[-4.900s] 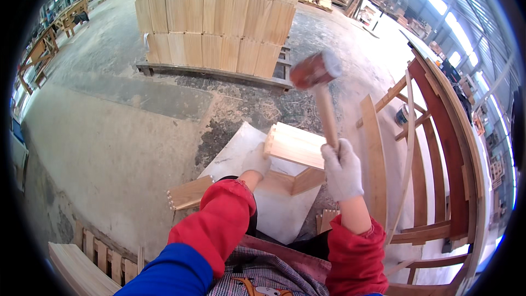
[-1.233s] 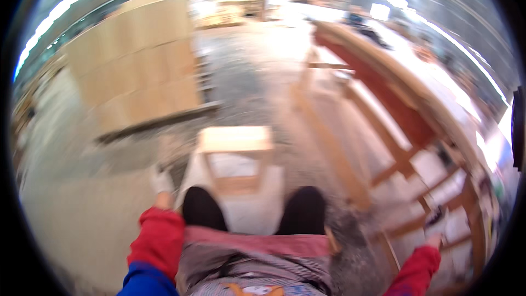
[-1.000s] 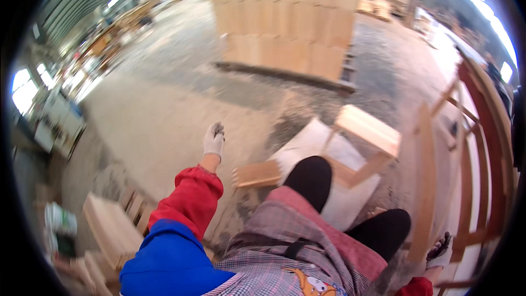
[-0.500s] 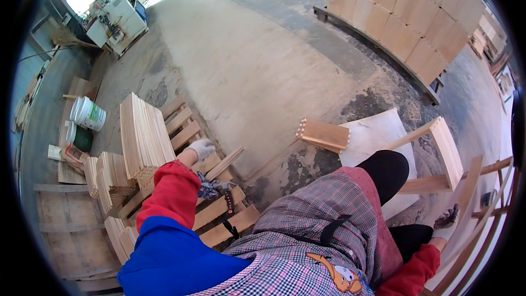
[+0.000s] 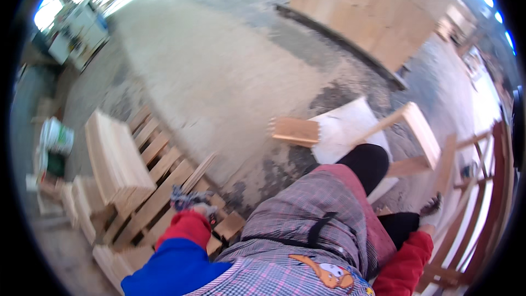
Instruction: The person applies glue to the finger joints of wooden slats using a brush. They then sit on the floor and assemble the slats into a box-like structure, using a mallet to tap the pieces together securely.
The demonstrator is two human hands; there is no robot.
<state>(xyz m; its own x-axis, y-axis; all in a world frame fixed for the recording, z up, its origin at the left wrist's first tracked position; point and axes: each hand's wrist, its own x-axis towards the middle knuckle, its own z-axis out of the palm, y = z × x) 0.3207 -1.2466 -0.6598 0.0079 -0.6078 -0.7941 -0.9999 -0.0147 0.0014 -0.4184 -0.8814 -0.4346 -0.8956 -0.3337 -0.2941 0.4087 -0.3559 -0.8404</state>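
My left hand [image 5: 205,210] is low over the slatted wooden pallet [image 5: 174,178], right beside a bunched grey patterned cloth [image 5: 185,197]. Blur smears its fingers, so whether it grips the cloth is unclear. Down by my knee on the right, my right hand [image 5: 431,207] wears a glove with dark fingers. Those fingers are stretched out with nothing visible in them, close to a leaning wooden board [image 5: 445,167]. Near the cloth lie thin wooden strips [image 5: 199,171].
Stacked boards [image 5: 118,156] stand on the pallet's left. Ahead, a short wooden piece with pegged ends [image 5: 296,131] and a wooden frame [image 5: 423,131] rest by a white sheet [image 5: 350,123]. A large panel stack [image 5: 367,16] stands far right. Buckets [image 5: 56,136] sit far left.
My left hand has dropped from beside the board stack to the cloth on the pallet. The whole view has shifted, and my right hand stays low by my knee.
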